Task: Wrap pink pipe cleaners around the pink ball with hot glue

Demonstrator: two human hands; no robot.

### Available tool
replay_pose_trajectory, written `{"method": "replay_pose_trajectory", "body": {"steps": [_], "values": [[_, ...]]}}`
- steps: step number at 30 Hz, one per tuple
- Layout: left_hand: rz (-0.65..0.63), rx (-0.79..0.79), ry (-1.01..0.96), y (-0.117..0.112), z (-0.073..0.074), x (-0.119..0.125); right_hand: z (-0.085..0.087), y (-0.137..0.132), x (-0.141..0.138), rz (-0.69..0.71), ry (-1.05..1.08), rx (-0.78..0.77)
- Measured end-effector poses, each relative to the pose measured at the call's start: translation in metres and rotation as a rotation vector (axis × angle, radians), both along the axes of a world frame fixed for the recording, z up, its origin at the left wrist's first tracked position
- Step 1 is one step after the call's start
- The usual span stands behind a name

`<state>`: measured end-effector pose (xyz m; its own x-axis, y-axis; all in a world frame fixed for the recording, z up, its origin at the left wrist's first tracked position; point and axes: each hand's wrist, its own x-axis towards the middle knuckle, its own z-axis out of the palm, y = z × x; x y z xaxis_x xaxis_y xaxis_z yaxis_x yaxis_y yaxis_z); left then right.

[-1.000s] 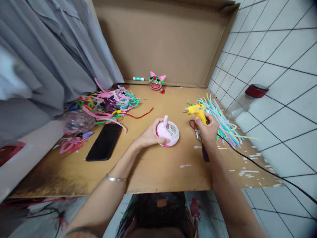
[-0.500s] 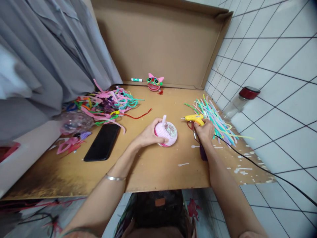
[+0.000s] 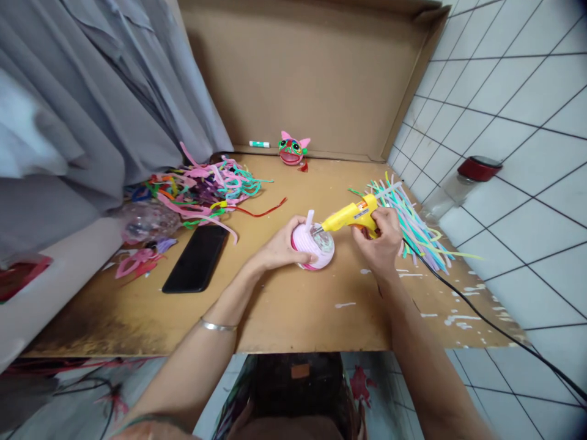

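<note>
My left hand [image 3: 285, 244] is wrapped round a pink ball [image 3: 305, 243] coiled with fuzzy pipe cleaner. A pale pink end [image 3: 310, 217] sticks up from it, and its right-hand face shows a patch of clear, shiny material [image 3: 325, 242]. In my right hand [image 3: 381, 240] is a yellow hot glue gun [image 3: 349, 216], gripped by its handle. The metal nozzle points left and down at the top of the ball, at or very near the clear patch; whether it touches I cannot tell. A translucent glue stick [image 3: 389, 189] juts from the gun's rear.
Pipe cleaners lie in a bundle [image 3: 413, 226] at right and a tangled heap [image 3: 206, 186] at left, near a black phone [image 3: 196, 259]. Behind are a pink-eared figure [image 3: 292, 150] and a glue-stick-like tube [image 3: 259, 144]. A black cord [image 3: 463, 296] trails right; a red-lidded jar [image 3: 458, 188] stands by the tiles.
My right hand has lifted the glue gun off the table's right side and brought its nozzle left to the ball. My left hand still holds the ball. The view has shifted slightly.
</note>
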<state>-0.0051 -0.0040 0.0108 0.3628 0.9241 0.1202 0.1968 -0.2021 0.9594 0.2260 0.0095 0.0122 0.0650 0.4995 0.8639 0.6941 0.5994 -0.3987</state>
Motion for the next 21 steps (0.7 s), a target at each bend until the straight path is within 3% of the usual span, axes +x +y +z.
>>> {"method": "replay_pose_trajectory", "body": {"steps": [21], "values": [[-0.008, -0.001, 0.015, -0.0031, 0.0055, 0.0008, -0.0001, 0.002, 0.0034, -0.022, -0.076, 0.01]]}}
